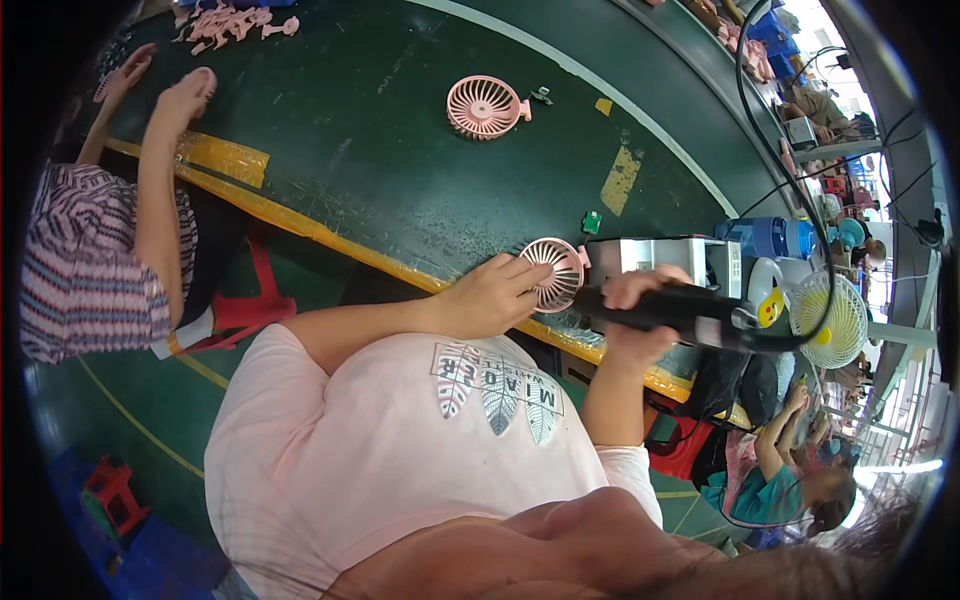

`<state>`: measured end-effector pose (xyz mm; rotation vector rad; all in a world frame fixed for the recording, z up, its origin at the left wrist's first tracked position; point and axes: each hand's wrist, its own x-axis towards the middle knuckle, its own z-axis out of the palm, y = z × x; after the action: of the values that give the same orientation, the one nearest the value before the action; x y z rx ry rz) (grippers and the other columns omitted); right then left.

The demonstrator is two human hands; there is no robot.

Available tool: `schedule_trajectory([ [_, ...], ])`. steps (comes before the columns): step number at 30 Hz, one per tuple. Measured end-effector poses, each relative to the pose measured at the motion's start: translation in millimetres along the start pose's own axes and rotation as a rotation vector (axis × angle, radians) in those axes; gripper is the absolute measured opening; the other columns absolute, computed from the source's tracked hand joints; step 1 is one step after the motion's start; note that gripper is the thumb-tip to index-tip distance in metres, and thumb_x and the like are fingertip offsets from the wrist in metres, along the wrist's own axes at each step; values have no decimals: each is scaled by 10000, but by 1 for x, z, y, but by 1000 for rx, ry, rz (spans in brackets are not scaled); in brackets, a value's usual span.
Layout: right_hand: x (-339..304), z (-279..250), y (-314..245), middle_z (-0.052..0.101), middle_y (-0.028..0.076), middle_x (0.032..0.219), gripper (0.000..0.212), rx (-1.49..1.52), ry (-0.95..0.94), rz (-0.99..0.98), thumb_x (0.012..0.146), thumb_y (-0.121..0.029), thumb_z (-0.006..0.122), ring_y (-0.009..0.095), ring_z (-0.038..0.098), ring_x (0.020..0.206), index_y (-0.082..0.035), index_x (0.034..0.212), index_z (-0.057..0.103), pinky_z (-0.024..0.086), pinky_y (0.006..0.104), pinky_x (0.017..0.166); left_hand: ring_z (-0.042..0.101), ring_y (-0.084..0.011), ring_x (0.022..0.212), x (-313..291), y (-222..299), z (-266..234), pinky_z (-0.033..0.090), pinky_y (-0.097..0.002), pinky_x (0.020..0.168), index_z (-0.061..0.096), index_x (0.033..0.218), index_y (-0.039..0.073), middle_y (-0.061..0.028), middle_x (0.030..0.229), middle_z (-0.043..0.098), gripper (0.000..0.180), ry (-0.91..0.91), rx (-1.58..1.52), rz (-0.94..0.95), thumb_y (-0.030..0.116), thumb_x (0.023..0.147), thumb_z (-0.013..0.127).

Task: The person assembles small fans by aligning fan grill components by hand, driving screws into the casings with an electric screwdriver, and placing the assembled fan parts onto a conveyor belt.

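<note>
My left hand [492,297] grips a small pink fan head [555,262] with a round slatted grille at the table's near edge. My right hand [640,318] is wrapped round a black corded electric screwdriver [700,316]. The tool lies nearly level, its front end pointing left at the fan head. Whether its tip touches the fan head is hard to see. Another pink fan head [483,107] lies farther off on the green table, beside a small dark metal piece [542,95]. A small green circuit board [592,222] rests just beyond the held fan head.
A white compartment box [650,250] stands beyond my right hand. The screwdriver's black cable [828,290] loops up on the right, near a white desk fan [828,318]. At left a co-worker's hands [185,100] are over the table, near a pile of pink parts [235,25].
</note>
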<state>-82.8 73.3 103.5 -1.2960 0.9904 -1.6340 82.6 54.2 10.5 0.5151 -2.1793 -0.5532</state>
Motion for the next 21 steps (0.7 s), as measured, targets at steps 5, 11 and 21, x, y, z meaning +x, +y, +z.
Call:
schedule_trajectory([
  [5,19,-22,-46,481,70,624,665,-96,91,-312,699,-591,593,191,494,530,-40,1026,412,422,312,519,493,-238,910,-1,2,-2,371,-324,718,551,760,-1,-152,1012,514,140,-45,49,-2,75,645,570],
  [11,10,-30,-45,491,45,665,598,-150,91,-212,660,-550,661,181,485,609,-86,978,459,410,322,634,495,-238,930,-8,6,7,368,-317,705,548,758,3,-151,1010,516,147,-31,115,114,76,631,561],
  [21,-6,-9,0,486,68,633,696,110,57,-225,678,-614,588,194,497,550,-41,1027,405,431,322,552,516,-199,980,-14,9,14,393,-274,689,565,833,-11,-113,1010,559,196,-18,197,247,103,682,512],
])
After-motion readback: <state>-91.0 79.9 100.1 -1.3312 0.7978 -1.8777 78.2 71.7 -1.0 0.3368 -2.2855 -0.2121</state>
